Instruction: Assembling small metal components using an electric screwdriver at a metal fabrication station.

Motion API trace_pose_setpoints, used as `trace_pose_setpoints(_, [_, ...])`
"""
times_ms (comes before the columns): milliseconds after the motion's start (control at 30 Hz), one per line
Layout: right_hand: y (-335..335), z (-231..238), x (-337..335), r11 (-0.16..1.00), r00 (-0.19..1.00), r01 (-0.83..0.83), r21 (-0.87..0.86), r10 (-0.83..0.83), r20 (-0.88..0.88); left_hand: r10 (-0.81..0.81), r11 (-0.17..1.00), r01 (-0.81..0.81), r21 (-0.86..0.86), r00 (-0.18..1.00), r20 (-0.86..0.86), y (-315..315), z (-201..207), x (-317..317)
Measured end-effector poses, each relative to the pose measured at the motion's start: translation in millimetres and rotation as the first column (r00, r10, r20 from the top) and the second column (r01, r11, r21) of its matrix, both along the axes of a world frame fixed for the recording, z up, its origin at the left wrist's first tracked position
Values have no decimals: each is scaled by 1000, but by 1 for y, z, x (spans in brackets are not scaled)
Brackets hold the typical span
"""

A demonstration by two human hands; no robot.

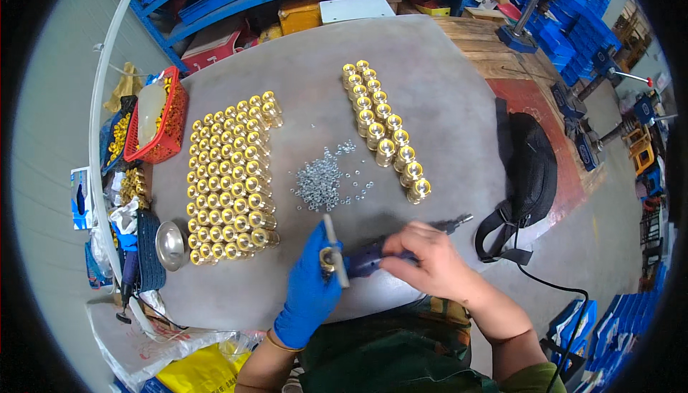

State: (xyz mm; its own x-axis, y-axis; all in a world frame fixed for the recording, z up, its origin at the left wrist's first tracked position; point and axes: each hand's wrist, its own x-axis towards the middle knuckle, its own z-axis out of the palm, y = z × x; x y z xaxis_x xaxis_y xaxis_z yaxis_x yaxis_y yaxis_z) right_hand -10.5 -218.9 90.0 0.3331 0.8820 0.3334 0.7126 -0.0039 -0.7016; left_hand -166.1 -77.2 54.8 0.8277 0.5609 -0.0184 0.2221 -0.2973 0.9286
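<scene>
Blue-gloved left hand (pixel 311 289) grips a short gold metal cylinder (pixel 327 259) at one o'clock; bare right hand (pixel 424 258) grips a long dark-purple tool (pixel 364 261), nine o'clock.

right hand (pixel 424 258) is kinda blurry and covers the middle of the dark tool (pixel 365 260), can't tell how it's gripped. brass piece (pixel 327 258) is partly hidden by the gloved left hand (pixel 308 296) and a blurry grey bar (pixel 335 246). metal bits (pixel 318 184) are too small to make out.
</scene>
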Motion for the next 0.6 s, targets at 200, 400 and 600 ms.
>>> trace_pose_setpoints(200, [13, 24, -9, 887, 895, -182, -424, -29, -446, -131, 820, 102, 563, 991, 10, -15, 4, 15])
trace_pose_setpoints(400, [8, 20, -3, 918, 908, -376, -121, 392, 151, -255, 853, 391, 345, 890, -378, 5, 26, 8])
trace_pose_setpoints(600, [-5, 63, -28, 781, 697, -608, -142, 611, 376, -949, -148, 572, -807, 148, 279, 25, 23, 4])
